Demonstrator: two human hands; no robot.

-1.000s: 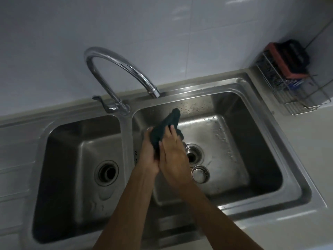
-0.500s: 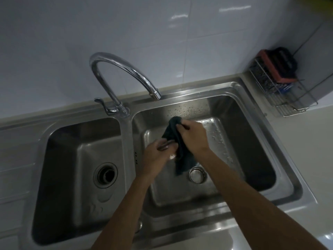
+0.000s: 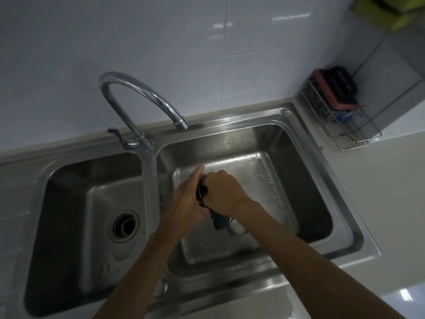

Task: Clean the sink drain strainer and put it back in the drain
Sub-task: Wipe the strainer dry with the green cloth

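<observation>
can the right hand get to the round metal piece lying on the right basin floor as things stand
Probably not yet. The right hand is busy pressing the dark cloth into the strainer held by the left hand. The round metal piece lies just beneath its wrist, unobstructed.

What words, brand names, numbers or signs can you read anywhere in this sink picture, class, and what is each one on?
None can be read.
The blue item in the wire rack: any print is too blurred to read.
The faucet, the double sink and the wall tiles: no markings show.
The strainer between the left hand and the right hand: no lettering shows.
</observation>
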